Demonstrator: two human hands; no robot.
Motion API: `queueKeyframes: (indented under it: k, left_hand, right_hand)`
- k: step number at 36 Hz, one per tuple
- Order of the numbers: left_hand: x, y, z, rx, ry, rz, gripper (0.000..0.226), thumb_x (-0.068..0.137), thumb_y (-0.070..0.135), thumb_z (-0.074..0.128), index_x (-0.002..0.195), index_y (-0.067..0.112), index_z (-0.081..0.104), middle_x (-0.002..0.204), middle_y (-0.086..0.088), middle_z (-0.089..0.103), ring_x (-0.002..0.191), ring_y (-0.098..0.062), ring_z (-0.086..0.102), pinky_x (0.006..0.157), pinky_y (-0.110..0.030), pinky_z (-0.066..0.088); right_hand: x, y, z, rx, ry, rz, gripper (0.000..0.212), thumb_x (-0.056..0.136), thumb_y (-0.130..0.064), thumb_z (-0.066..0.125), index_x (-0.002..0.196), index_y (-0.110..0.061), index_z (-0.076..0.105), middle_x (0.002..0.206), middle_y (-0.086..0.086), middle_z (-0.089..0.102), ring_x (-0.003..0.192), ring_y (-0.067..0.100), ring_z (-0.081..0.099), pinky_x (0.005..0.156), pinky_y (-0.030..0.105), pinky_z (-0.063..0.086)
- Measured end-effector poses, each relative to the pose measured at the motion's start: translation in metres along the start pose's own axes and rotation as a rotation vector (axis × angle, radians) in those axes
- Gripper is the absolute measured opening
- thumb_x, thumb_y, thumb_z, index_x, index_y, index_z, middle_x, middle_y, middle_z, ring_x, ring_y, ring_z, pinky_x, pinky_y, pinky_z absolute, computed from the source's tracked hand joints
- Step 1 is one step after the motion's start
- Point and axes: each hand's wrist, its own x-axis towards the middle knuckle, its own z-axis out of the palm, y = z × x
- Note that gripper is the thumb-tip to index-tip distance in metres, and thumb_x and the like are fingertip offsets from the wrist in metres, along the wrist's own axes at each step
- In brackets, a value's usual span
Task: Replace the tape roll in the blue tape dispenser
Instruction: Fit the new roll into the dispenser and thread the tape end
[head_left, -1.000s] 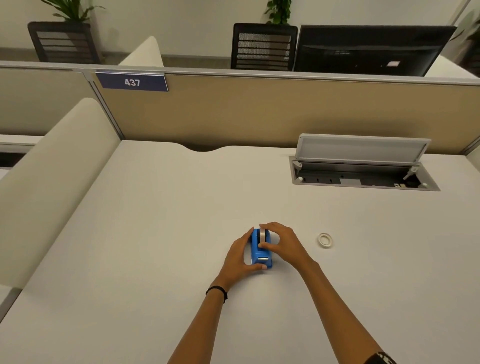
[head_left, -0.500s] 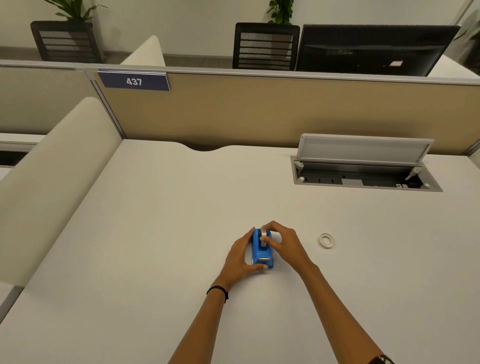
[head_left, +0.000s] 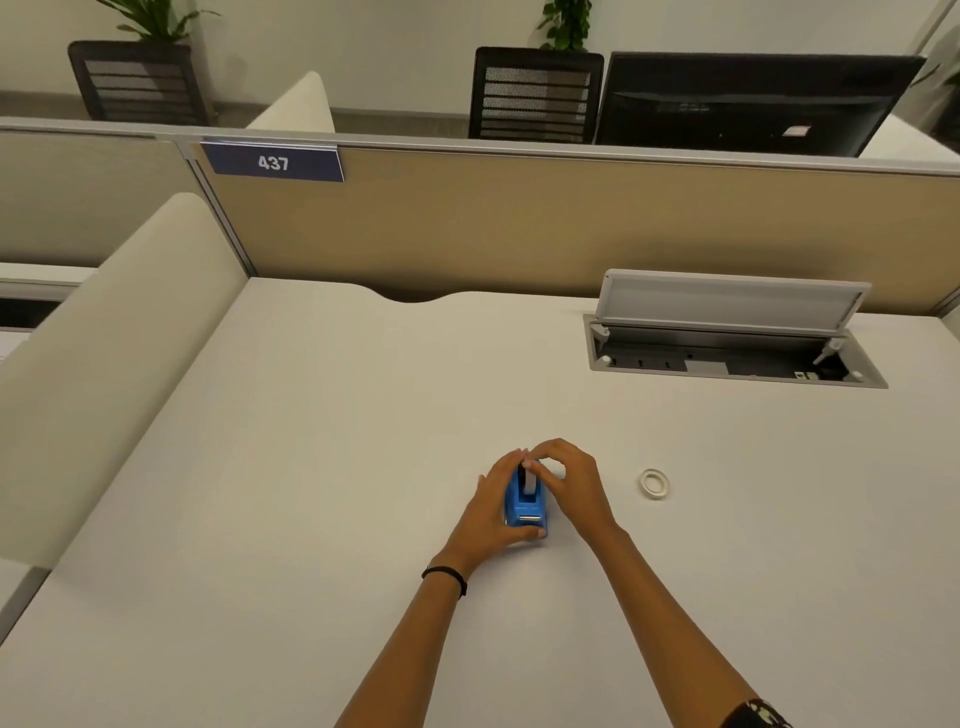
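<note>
Hands meet over a small blue plastic tape dispenser (head_left: 524, 506) standing on the pale white desk (head_left: 311, 467). Left hand (head_left: 491, 512) wraps its left side, thumb tip curled round the near end. Right hand (head_left: 569, 480) covers the right side, its fingertips (head_left: 531, 466) pinching the pale tape roll (head_left: 531, 484) seated in the top. Well apart to the right lies 1 loose white tape ring (head_left: 653, 484), flat on the desk. Behind it an open grey cable hatch (head_left: 727, 332) sits in the desktop.
</note>
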Motion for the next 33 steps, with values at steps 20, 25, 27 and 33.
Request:
queueKeyframes:
  k: [20, 25, 27, 33]
  left_hand:
    - [-0.001, 0.003, -0.002, 0.029, -0.005, -0.027, 0.089, 0.07, 0.034, 0.078, 0.134, 0.04, 0.016, 0.15, 0.006, 0.027, 0.131, -0.004, 0.03, 0.115, -0.034, 0.024]
    - [0.001, -0.001, -0.001, 0.031, -0.013, -0.033, 0.09, 0.069, 0.037, 0.079, 0.132, 0.045, 0.014, 0.146, 0.015, 0.027, 0.132, -0.005, 0.03, 0.114, -0.033, 0.023]
    - [0.002, -0.004, 0.0, 0.029, -0.012, -0.033, 0.09, 0.069, 0.039, 0.078, 0.132, 0.046, 0.015, 0.139, 0.026, 0.024, 0.129, 0.002, 0.028, 0.116, -0.035, 0.022]
    - [0.002, -0.005, 0.0, 0.034, -0.009, -0.012, 0.087, 0.068, 0.043, 0.077, 0.126, 0.058, 0.014, 0.132, 0.042, 0.016, 0.131, -0.001, 0.029, 0.112, -0.028, 0.021]
  right_hand:
    - [-0.025, -0.009, -0.006, -0.363, 0.012, -0.287, 0.051, 0.092, -0.042, 0.037, 0.093, -0.002, 0.07, 0.093, 0.017, 0.073, 0.082, 0.032, 0.069, 0.079, 0.043, 0.055]
    - [-0.025, -0.011, -0.007, -0.447, 0.047, -0.37, 0.061, 0.094, -0.045, 0.027, 0.088, -0.003, 0.071, 0.087, 0.013, 0.074, 0.076, 0.027, 0.071, 0.072, 0.038, 0.057]
    - [-0.027, -0.013, -0.008, -0.455, 0.009, -0.349, 0.035, 0.091, -0.031, 0.048, 0.086, -0.004, 0.071, 0.087, 0.012, 0.074, 0.076, 0.026, 0.071, 0.072, 0.037, 0.057]
    - [-0.032, -0.006, -0.004, -0.444, 0.007, -0.315, 0.023, 0.081, -0.021, 0.065, 0.091, -0.001, 0.069, 0.092, 0.016, 0.073, 0.081, 0.031, 0.07, 0.075, 0.042, 0.056]
